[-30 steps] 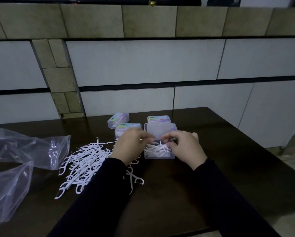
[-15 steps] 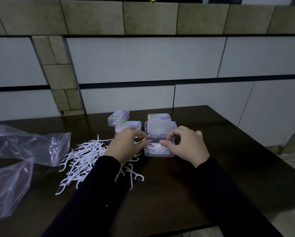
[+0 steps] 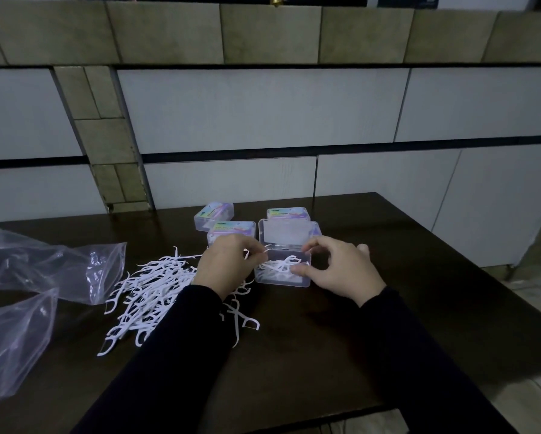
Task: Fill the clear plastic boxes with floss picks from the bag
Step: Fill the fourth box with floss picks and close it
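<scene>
An open clear plastic box (image 3: 282, 278) sits on the dark table (image 3: 325, 355), its lid standing up behind it, with several white floss picks (image 3: 280, 266) inside. My left hand (image 3: 228, 264) is at the box's left edge and pinches a floss pick at the rim. My right hand (image 3: 344, 267) holds the box's right side, thumb on the front wall and fingers curled over the back rim. A loose pile of floss picks (image 3: 150, 292) lies left of my left arm. The empty clear bag (image 3: 53, 267) lies further left.
Three closed boxes with coloured labels stand behind the open one: back left (image 3: 213, 214), middle (image 3: 231, 231), back right (image 3: 288, 213). A second piece of clear plastic (image 3: 9, 346) lies at the front left. A tiled wall (image 3: 263, 120) backs the table.
Both hands have drawn slightly apart over the box. My right hand has shifted to its right side, and more picks lie inside.
</scene>
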{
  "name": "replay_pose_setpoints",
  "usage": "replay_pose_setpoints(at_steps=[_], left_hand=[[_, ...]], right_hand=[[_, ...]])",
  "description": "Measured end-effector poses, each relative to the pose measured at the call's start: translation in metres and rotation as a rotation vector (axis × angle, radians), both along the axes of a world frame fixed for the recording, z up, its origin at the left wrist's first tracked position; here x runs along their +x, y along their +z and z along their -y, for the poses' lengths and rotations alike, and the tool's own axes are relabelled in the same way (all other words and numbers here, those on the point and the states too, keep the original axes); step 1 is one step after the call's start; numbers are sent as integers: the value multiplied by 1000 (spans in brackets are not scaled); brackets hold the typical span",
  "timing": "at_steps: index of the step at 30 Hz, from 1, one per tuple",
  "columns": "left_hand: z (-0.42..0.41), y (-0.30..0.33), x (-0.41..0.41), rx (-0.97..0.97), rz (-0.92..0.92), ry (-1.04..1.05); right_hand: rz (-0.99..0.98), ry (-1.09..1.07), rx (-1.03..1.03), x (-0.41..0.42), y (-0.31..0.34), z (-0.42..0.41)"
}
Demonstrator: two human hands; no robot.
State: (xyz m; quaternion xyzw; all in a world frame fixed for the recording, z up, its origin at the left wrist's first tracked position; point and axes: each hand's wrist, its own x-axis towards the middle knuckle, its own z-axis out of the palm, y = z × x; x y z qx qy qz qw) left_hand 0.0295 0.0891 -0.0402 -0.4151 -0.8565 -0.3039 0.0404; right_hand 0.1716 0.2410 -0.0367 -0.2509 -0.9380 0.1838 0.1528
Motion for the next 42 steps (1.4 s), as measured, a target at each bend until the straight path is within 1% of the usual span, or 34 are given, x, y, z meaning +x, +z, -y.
replay_pose_setpoints(at_steps=[3,7,9,11,13,14,16,17,19,20,23,26,30,32,34,37,39,42], left_hand=[[0,2,2,28,-52,-29],[-1,8,9,242,-294,-124],[-5,9,15,256,-353,-213],[-12,5,21,175,-347,-262],[-17,2,24,52,-328,-255],[-18,2,25,1,-289,-238],[-17,2,24,-37,-203,-216],[-17,3,24,-50,-206,-205],[-15,7,23,-90,-296,-150],[-13,9,21,-94,-312,-106],[-4,16,14,-132,-196,-9],[-5,18,13,-223,-118,-53],[-15,18,18,-270,-108,-75],[-18,18,18,-244,-144,-80],[-22,15,19,-190,-160,-136],[-28,13,24,-248,-185,-245],[-32,13,22,-279,-167,-235],[-31,15,19,-294,-134,-156]], right_hand=[[58,20,42,2,2,2],[46,46,15,1,1,5],[28,53,-6,0,0,4],[15,47,-22,0,-2,3],[2,43,-29,0,-3,2],[-3,42,-36,0,-3,2],[-8,39,-49,0,-4,1],[-9,39,-53,0,-4,1],[-12,38,-56,-1,-5,1],[-12,37,-55,-1,-5,1],[0,33,-46,-2,-5,1],[1,29,-51,-3,-5,-1],[-4,30,-61,-3,-6,-1],[-8,36,-66,-3,-7,-1],[-10,40,-66,-3,-8,-1],[-20,46,-69,-2,-8,-2],[-18,48,-75,-2,-7,-2],[5,48,-81,-1,-6,-1]])
